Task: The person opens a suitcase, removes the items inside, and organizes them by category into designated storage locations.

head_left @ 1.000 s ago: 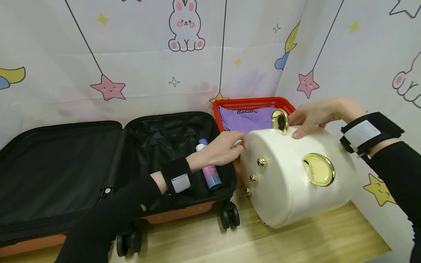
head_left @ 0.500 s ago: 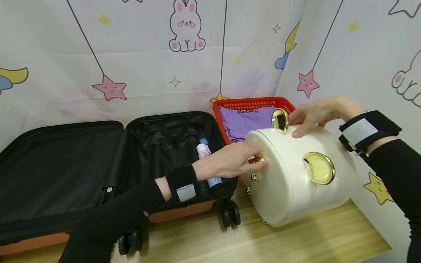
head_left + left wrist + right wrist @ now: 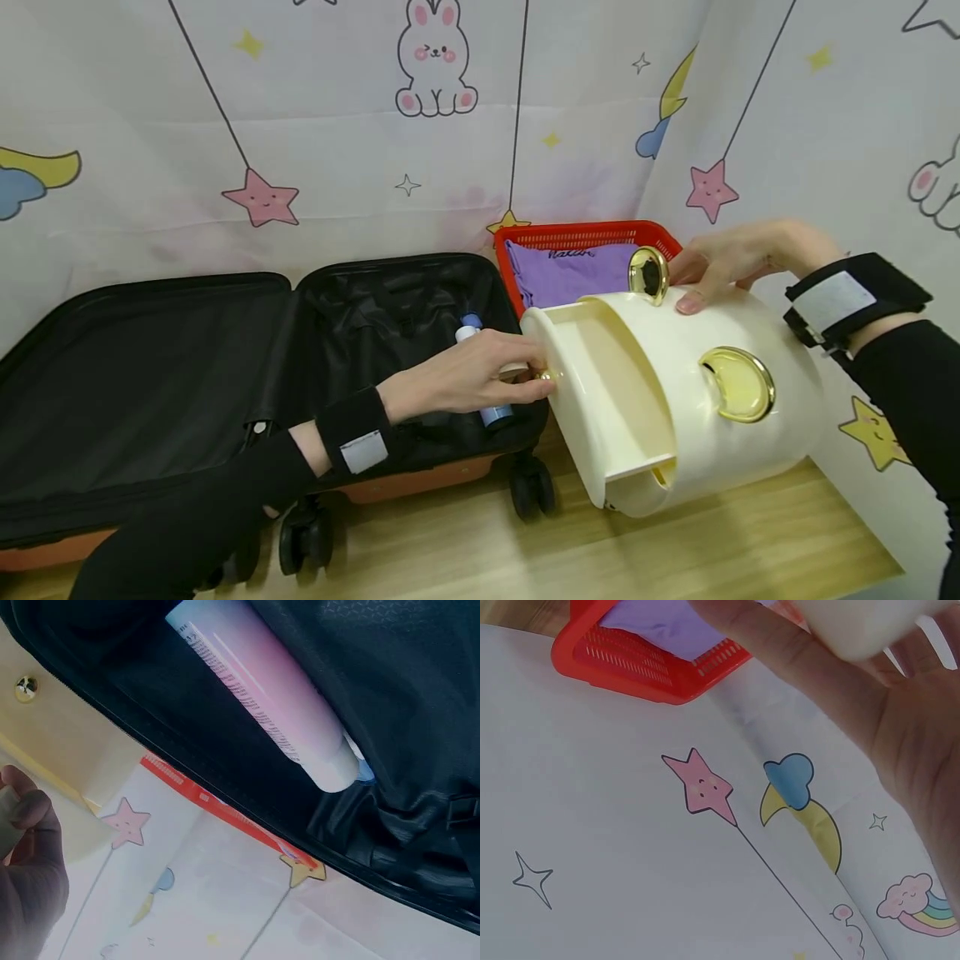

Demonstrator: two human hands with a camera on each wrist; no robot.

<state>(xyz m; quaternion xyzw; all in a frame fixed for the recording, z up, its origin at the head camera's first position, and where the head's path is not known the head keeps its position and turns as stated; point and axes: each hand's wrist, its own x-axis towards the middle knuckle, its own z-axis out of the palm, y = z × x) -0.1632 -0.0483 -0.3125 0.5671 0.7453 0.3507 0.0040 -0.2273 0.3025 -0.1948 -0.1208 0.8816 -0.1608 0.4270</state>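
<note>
A glossy cream storage box (image 3: pixel 712 450) with rounded sides and gold trim lies tilted on the wooden surface, an upper drawer (image 3: pixel 558 375) partly pulled out. At that drawer's front my left hand (image 3: pixel 480 375) pinches a gold knob (image 3: pixel 546 377). A small whitish object (image 3: pixel 513 369) is also tucked in its fingers; its kind cannot be made out. The left wrist view shows this pale piece (image 3: pixel 7 814) at the fingertips. My right hand (image 3: pixel 738 254) rests over the box's upper side, thumb on the near face, fingers reaching behind. The drawer bottom looks bare.
An open black-lined suitcase (image 3: pixel 150 392) on wheels spreads across the left; inside lies a pink-and-blue bottle (image 3: pixel 262 682) with a white cap. Behind the box stands a red basket (image 3: pixel 504 258) holding folded purple cloth (image 3: pixel 562 279). Patterned curtains (image 3: pixel 330 83) hang behind.
My left hand reached the knob on the box's end and then drew the drawer out leftward. My right hand stayed on the box's upper side.
</note>
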